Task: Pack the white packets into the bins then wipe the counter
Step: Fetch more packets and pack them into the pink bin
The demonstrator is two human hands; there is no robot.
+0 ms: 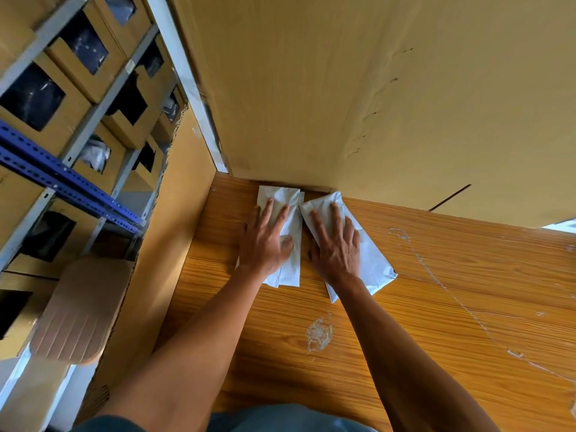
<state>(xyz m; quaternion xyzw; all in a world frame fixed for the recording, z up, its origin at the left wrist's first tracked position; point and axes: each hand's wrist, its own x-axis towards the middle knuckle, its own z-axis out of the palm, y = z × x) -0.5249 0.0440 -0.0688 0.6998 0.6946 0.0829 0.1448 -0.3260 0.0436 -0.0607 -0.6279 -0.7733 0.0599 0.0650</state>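
Both hands lay flat, fingers spread: left hand point(265, 241) on left packets point(291, 213); right hand point(336, 244) on right packets point(372, 260) | far counter point(436, 307) corner, probably gathering them | bins point(78, 60) left, untouched

The worktop point(405, 307) was a wood-grain surface with fine lines running across it, set into a corner formed by a tall cardboard wall point(343, 88) behind and a cardboard side panel point(174, 244) on the left. Two white packets lay flat on it beside that corner: the left packet point(291, 201) with its far end against the cardboard wall, the right packet point(374, 263) angled away from the wall, their near edges almost touching. Nearer than the packets a pale scuffed patch point(319, 333) marked the wood, and to the right of the packets a thin whitish scratch line point(436, 275) ran down across the surface
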